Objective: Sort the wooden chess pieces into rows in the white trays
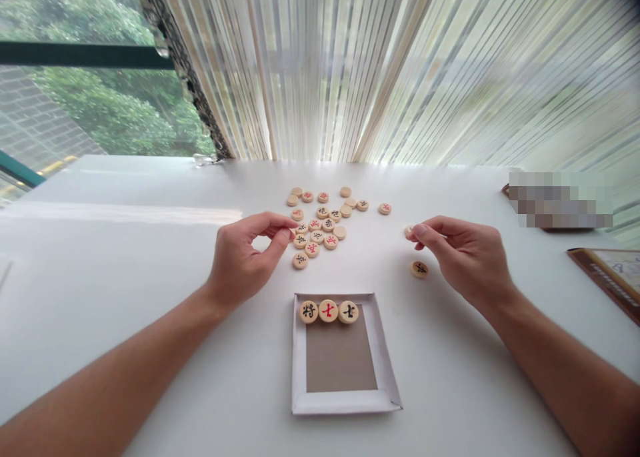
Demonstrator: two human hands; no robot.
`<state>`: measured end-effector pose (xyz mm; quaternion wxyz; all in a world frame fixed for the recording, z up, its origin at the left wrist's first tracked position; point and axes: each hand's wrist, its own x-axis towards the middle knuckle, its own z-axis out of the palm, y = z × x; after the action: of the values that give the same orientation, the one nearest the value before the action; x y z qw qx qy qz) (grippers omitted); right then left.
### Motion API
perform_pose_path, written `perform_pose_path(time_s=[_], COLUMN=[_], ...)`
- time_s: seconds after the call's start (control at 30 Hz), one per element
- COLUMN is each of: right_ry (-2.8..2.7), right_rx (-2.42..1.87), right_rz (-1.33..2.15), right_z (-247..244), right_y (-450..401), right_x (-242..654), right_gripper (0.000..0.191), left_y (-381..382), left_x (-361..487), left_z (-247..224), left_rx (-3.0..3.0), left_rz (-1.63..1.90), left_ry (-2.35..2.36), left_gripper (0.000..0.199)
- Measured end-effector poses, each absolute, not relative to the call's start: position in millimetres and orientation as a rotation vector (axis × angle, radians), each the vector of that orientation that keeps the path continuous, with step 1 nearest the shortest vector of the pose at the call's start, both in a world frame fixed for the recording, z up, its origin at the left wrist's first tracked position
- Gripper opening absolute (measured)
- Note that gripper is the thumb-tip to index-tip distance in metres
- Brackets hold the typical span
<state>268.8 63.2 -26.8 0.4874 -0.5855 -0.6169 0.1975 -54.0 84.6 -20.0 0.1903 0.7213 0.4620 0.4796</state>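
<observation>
My left hand point(245, 253) is closed in a pinch at the left edge of a loose cluster of round wooden Chinese chess pieces. Between its thumb and index finger shows the edge of one piece point(292, 236), mostly hidden by the fingertips. On the other side, my right hand point(463, 253) pinches a Chinese chess piece point(409, 230); its marking is covered. Just below those fingers a black-marked piece point(419, 269) lies on the table. Nearer to me, a shallow white box point(387, 363) holds a row of three pieces along its far side, a red-marked one point(329, 311) between two black-marked ones.
More pieces, some face up like a red-marked one point(331, 241) and some blank side up point(339, 233), are spread over the white table point(150, 257). A brown printed box or board point(607, 280) lies at the right edge. String curtains point(320, 70) hang behind.
</observation>
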Motion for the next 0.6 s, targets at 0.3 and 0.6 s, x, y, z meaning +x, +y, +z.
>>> perform_pose_path(time_s=[0.3,0.6], right_ry=[-1.534,-1.559], right_rx=[-1.441,-1.441], right_rz=[0.496,0.517], right_z=[-27.2,-26.3], right_y=[61.0,59.8], right_x=[271.2,269.0], right_gripper=[0.026,0.03], left_y=[95.9,94.5], left_x=[-63.3,-62.3], left_z=[-17.1,-22.4], left_rx=[2.012,1.997], left_rz=[1.341,1.295], left_ry=[1.442,1.464], left_gripper=[0.017,0.019])
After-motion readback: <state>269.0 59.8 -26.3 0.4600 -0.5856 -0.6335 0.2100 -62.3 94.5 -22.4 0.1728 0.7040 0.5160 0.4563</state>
